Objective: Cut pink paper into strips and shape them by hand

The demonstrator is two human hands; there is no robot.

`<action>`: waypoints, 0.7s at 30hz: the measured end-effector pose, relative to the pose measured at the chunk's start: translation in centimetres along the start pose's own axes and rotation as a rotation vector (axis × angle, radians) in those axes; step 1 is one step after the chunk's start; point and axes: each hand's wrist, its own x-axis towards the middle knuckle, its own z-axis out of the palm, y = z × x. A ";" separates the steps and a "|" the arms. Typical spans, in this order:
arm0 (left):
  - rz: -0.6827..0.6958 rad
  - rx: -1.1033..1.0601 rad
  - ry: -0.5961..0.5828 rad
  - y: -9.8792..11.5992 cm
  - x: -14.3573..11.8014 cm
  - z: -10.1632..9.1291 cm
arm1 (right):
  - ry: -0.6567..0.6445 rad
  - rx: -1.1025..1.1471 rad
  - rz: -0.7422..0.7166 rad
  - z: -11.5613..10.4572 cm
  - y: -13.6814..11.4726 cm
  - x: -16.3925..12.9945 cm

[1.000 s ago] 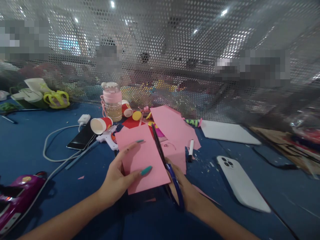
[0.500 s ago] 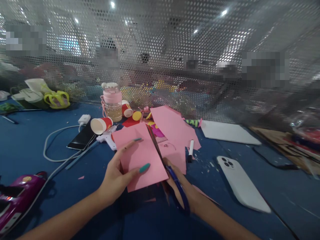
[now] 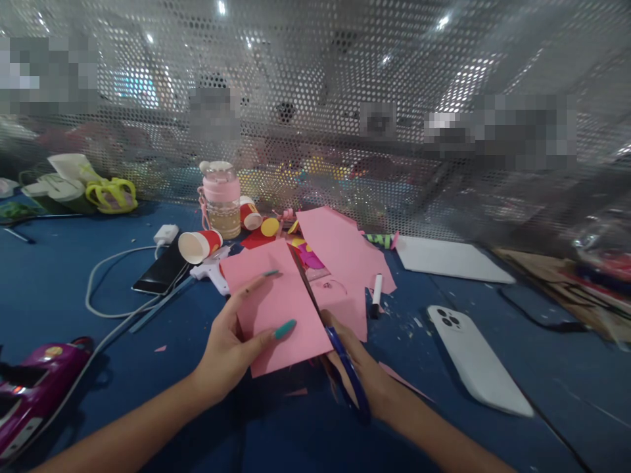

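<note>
Pink paper sheet (image 3: 276,309) sits above the blue table (image 3: 73,289), pinched at its near-left corner by our left hand (image 3: 231,351), thumb on top. Our right hand (image 3: 362,374) grips the blue-handled scissors (image 3: 340,358), fingers curled through the loops, blades along the sheet's right edge. We judge steady tension and short, straight snips advisable.

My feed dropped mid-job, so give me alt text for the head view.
The left hand holds a pink paper sheet while the right hand works blue-handled scissors along its right edge, above a blue table. A white phone, a marker and a red paper cup lie around.
</note>
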 end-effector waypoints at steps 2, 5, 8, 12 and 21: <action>0.001 0.002 -0.005 0.0 0.0 0.0 | -0.011 0.039 0.016 0.0 0.0 0.1; -0.005 -0.012 -0.012 0.1 0.0 0.0 | -0.016 0.074 0.028 0.0 0.0 0.3; -0.011 -0.026 -0.014 0.2 0.0 0.1 | -0.004 0.090 0.045 0.1 0.5 0.2; -0.015 -0.012 -0.008 0.2 0.0 0.1 | 0.035 0.121 0.062 0.2 1.0 -0.3; -0.015 -0.038 -0.016 0.2 -0.1 0.1 | 0.005 0.062 0.061 0.1 -1.3 0.5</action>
